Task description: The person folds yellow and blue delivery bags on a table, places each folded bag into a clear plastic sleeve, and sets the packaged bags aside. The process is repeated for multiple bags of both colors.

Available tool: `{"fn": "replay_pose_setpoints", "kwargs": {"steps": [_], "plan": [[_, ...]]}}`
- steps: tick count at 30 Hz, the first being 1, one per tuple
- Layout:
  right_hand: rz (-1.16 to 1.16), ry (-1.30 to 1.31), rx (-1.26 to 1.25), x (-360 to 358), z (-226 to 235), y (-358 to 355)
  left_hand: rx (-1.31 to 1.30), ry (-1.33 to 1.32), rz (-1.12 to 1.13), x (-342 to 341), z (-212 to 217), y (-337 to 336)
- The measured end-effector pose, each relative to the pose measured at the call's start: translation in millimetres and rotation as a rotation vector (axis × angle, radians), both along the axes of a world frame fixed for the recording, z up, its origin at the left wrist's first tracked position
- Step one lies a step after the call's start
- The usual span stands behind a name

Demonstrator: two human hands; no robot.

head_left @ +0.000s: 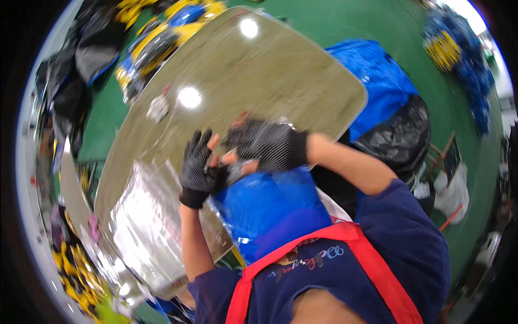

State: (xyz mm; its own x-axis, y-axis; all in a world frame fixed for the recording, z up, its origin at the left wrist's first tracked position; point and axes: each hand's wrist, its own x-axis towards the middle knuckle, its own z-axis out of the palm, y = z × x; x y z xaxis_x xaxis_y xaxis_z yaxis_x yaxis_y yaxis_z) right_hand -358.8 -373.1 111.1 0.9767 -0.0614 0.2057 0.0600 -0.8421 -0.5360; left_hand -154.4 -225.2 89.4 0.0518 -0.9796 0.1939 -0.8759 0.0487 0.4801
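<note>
Your grey-gloved left hand (pixel 197 168) and grey-gloved right hand (pixel 265 143) are at the top of the blue plastic-wrapped bundle (pixel 272 210), near edge of glossy olive-brown worktop (pixel 291 81). Blurred; can't tell either grip.

Green floor (pixel 377 21) all around, beneath a glossy, olive-brown table (pixel 280 70) with rounded corners and a pale rim. On its top, two round white reflections (pixel 189 98); along the far left, apparently a pale wall (pixel 28 224).
</note>
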Motion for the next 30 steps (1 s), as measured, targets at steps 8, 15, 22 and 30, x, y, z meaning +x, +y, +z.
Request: {"fn": "replay_pose_setpoints", "kwargs": {"steps": [8, 15, 22, 30], "plan": [[-1.247, -0.248, -0.151, -225.2, -181.0, -30.0, 0.364, 1.326, 0.733, -17.5, -74.3, 144.0], [-1.243, 0.762, 0.319, -234.3, -331.3, -81.8, 0.041, 1.189, 0.883, 103.8, -37.6, 71.5], [-1.322, 0.565, 0.696, -299.1, -389.0, -142.8, -0.232, 1.505, 0.725, 143.4, 64.4, -31.8], [-0.978, -0.302, 0.513, -239.6, -67.3, -185.7, 0.413, 1.306, 0.308, 32.7, 9.0, -32.0]]}}
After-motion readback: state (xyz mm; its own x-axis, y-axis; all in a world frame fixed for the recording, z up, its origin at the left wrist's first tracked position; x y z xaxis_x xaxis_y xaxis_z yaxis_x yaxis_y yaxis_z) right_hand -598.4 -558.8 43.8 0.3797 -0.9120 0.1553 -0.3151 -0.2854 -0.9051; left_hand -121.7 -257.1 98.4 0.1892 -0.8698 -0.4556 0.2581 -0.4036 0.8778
